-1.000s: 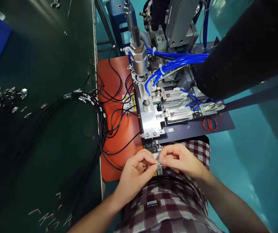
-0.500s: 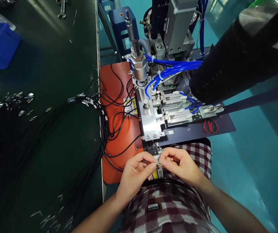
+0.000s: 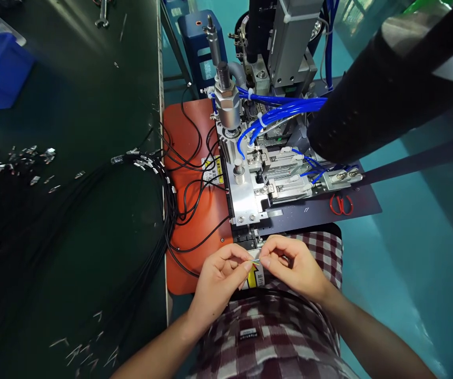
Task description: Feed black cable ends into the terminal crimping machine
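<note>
Thin coloured wires (image 3: 255, 261), yellow-green and bluish, show in the small gap between my two hands. My left hand (image 3: 223, 273) pinches them from the left between thumb and forefinger. From the other side, the thumb and forefinger of my right hand (image 3: 292, 264) are closed on the wires too. Both hands are just in front of the metal press fixture (image 3: 242, 202), above a white and yellow label (image 3: 255, 277). How far the wires run inside my fingers is hidden.
Black cables (image 3: 167, 221) lie coiled over the dark table's edge and the orange plate (image 3: 195, 210). Red-handled scissors (image 3: 341, 205) rest right of the fixture. A blue bin (image 3: 3, 73) and loose metal connectors (image 3: 32, 158) are on the table. A black tube (image 3: 368, 100) overhangs from the right.
The hands keep their pinch on the wires, and slightly more wire shows between them. The whole view has shifted a little.
</note>
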The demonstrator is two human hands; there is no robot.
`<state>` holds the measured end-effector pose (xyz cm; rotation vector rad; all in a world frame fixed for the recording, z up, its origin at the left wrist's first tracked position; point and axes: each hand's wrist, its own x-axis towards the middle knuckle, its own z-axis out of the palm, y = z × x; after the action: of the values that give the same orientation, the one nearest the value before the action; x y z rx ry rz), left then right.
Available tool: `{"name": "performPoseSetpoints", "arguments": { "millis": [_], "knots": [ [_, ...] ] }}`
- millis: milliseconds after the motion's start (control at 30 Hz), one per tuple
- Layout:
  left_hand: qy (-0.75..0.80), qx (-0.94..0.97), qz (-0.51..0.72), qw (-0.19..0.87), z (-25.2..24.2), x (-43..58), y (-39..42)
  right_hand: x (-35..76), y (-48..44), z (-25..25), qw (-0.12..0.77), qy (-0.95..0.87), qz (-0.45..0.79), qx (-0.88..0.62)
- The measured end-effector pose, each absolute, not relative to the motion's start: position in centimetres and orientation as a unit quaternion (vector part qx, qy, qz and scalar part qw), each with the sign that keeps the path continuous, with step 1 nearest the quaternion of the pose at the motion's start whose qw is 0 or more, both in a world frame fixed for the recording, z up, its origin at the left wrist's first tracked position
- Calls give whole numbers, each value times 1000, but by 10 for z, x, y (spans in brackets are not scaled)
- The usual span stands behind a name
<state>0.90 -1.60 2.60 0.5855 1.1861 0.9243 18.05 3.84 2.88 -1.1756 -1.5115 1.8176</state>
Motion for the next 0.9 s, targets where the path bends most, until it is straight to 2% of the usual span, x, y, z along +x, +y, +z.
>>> {"name": "performPoseSetpoints", "arguments": {
  "millis": [400,700,900],
  "knots": [
    [532,280,423,678,29,10,-14,180,33,33,280,-682,539,-408],
    [540,289,420,670,32,11,-14,182,35,35,284,-696,519,-407],
    [539,291,429,664,34,14,-12,182,31,34,301,-734,461,-397]
  ]
}}
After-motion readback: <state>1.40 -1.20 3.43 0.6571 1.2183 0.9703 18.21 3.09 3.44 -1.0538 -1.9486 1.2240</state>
